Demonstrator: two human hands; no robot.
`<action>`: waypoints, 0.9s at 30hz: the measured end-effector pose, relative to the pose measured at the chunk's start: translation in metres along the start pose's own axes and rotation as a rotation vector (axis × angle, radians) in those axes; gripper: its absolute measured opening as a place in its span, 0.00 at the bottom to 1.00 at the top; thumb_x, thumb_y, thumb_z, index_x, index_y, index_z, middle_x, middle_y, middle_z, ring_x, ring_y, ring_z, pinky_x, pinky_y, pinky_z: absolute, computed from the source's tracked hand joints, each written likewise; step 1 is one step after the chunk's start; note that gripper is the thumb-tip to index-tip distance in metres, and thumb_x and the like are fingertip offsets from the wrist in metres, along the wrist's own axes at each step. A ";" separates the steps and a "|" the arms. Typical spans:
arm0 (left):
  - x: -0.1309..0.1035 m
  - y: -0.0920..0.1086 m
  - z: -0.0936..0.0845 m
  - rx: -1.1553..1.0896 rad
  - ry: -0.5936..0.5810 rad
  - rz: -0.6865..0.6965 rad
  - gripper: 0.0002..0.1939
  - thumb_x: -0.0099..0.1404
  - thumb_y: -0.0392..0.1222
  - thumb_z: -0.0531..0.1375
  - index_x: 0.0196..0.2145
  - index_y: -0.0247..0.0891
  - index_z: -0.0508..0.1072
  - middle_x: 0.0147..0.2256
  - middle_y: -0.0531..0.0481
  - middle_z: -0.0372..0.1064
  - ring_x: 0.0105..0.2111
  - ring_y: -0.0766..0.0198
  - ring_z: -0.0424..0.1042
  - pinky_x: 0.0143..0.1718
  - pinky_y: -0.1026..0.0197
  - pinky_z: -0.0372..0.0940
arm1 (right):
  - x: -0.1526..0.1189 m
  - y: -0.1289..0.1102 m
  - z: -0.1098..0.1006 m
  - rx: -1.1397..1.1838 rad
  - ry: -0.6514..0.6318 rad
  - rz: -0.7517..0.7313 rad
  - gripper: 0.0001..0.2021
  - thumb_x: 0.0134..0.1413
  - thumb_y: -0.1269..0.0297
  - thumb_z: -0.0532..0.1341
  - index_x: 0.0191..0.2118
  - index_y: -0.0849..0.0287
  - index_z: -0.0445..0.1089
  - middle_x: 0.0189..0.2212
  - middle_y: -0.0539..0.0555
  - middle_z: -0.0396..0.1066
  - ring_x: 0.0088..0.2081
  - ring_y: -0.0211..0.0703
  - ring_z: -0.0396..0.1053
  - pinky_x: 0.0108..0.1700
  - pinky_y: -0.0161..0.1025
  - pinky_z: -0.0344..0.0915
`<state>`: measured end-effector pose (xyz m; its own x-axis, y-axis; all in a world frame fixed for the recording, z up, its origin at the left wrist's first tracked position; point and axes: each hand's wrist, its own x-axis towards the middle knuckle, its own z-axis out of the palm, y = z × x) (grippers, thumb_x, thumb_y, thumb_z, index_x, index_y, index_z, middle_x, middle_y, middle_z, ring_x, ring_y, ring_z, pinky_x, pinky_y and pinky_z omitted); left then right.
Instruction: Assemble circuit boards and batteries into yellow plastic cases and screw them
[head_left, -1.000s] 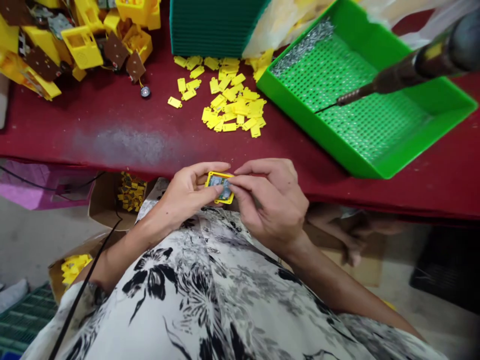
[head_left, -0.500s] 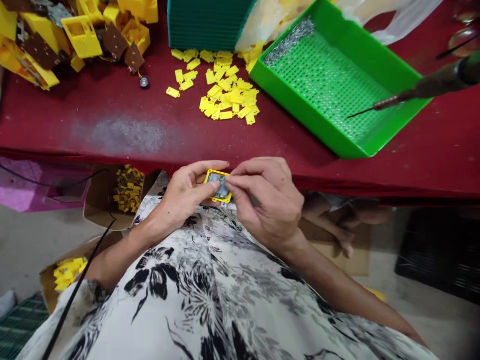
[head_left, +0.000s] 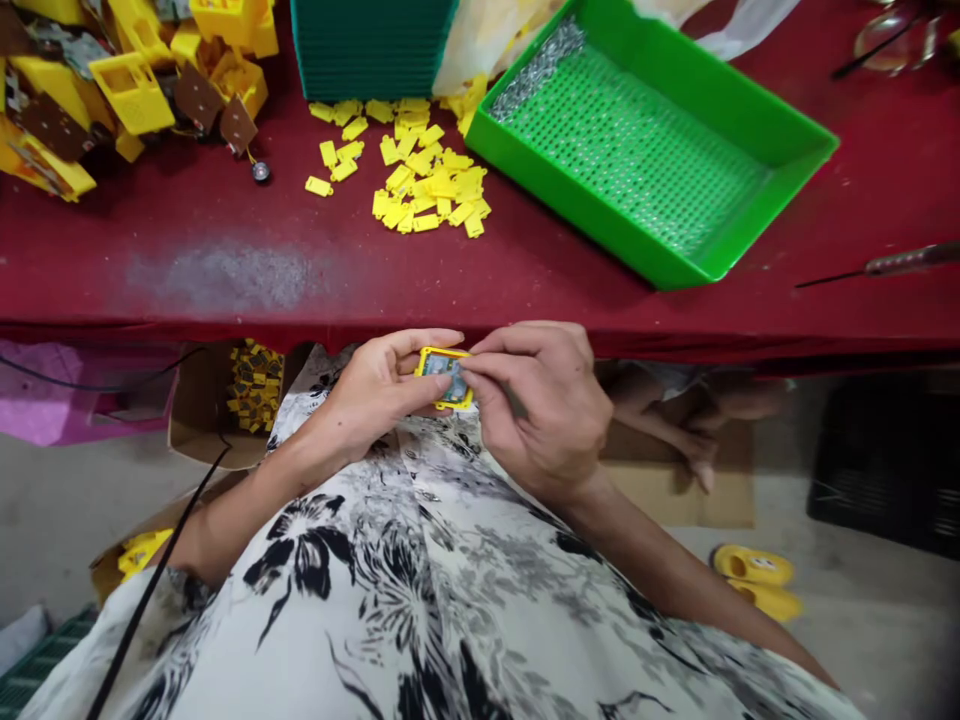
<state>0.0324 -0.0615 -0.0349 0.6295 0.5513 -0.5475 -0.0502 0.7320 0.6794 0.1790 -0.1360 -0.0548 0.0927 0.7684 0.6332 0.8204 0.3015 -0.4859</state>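
Observation:
Between thumb and fingers, my left hand [head_left: 382,385] holds a small yellow frame [head_left: 448,404] with a grey-green board [head_left: 442,368] inside it. The thumb lies on the board's face. My right hand [head_left: 544,405] is pinched at the frame's right side, its thumb and index fingertips touching the board's edge; anything tiny between them is hidden. Both hands are over my lap, just below the table edge. Beyond them on the red cloth lies a pile of small yellow plates [head_left: 435,190].
A green tray [head_left: 570,185] with small metal pieces stands at the back right, a screwdriver [head_left: 900,262] to its right. Yellow housings [head_left: 135,90] are heaped at the back left beside a dark green bin [head_left: 371,50]. Boxes of yellow parts [head_left: 255,385] sit below left.
The view has shifted, so the table items sit further left. The screwdriver, earlier over the tray, now appears lower and right of it. Both hands keep their hold on the yellow frame.

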 end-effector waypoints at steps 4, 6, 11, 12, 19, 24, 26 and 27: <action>0.003 0.000 0.002 0.016 0.017 0.002 0.22 0.53 0.34 0.72 0.46 0.32 0.76 0.40 0.46 0.78 0.33 0.68 0.75 0.33 0.67 0.70 | 0.000 0.010 0.000 0.031 -0.037 -0.009 0.07 0.59 0.74 0.62 0.37 0.54 0.71 0.34 0.53 0.73 0.37 0.44 0.70 0.41 0.47 0.70; 0.003 0.000 0.003 0.045 0.027 0.014 0.20 0.55 0.34 0.70 0.46 0.33 0.76 0.39 0.46 0.78 0.32 0.68 0.75 0.33 0.67 0.70 | -0.001 0.010 0.000 0.036 -0.037 0.000 0.06 0.59 0.75 0.62 0.37 0.55 0.71 0.34 0.53 0.73 0.37 0.44 0.71 0.41 0.47 0.71; 0.004 0.003 0.005 0.120 0.040 0.067 0.17 0.59 0.33 0.66 0.47 0.33 0.76 0.42 0.45 0.79 0.35 0.67 0.76 0.37 0.65 0.71 | -0.006 0.006 0.001 0.100 0.017 0.138 0.09 0.55 0.72 0.63 0.43 0.57 0.70 0.38 0.55 0.73 0.41 0.45 0.72 0.44 0.46 0.72; 0.004 0.003 0.006 0.141 0.043 0.081 0.17 0.59 0.33 0.66 0.47 0.33 0.76 0.42 0.45 0.79 0.37 0.65 0.76 0.38 0.64 0.71 | -0.007 0.006 0.002 0.145 0.011 0.216 0.11 0.55 0.70 0.64 0.45 0.57 0.70 0.40 0.56 0.73 0.42 0.46 0.73 0.45 0.47 0.72; 0.006 0.003 0.006 0.250 0.056 0.140 0.16 0.59 0.32 0.64 0.46 0.34 0.76 0.49 0.43 0.78 0.47 0.60 0.77 0.49 0.59 0.71 | -0.004 0.011 0.009 0.481 -0.115 0.553 0.03 0.57 0.69 0.62 0.37 0.57 0.71 0.36 0.53 0.72 0.36 0.38 0.72 0.35 0.35 0.71; 0.003 0.001 0.007 0.218 0.037 0.113 0.18 0.60 0.35 0.65 0.49 0.33 0.76 0.51 0.41 0.77 0.49 0.56 0.76 0.45 0.60 0.72 | -0.001 0.016 0.006 0.527 -0.132 0.538 0.04 0.54 0.72 0.64 0.35 0.57 0.70 0.34 0.51 0.70 0.32 0.36 0.70 0.30 0.33 0.69; 0.001 0.000 0.008 0.224 0.035 0.111 0.20 0.59 0.37 0.66 0.50 0.34 0.76 0.51 0.41 0.77 0.48 0.56 0.77 0.42 0.61 0.72 | -0.001 0.017 0.001 0.519 -0.161 0.530 0.03 0.54 0.70 0.65 0.35 0.57 0.70 0.32 0.50 0.69 0.31 0.36 0.70 0.28 0.32 0.68; 0.000 0.000 0.008 0.227 0.031 0.116 0.20 0.59 0.38 0.67 0.50 0.34 0.76 0.50 0.41 0.77 0.47 0.56 0.77 0.41 0.62 0.72 | 0.000 0.017 -0.001 0.523 -0.180 0.531 0.03 0.54 0.70 0.65 0.34 0.57 0.70 0.32 0.50 0.69 0.30 0.36 0.70 0.28 0.32 0.68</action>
<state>0.0385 -0.0654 -0.0310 0.6057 0.6409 -0.4716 0.0567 0.5564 0.8290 0.1933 -0.1319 -0.0626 0.2694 0.9514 0.1493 0.3133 0.0601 -0.9477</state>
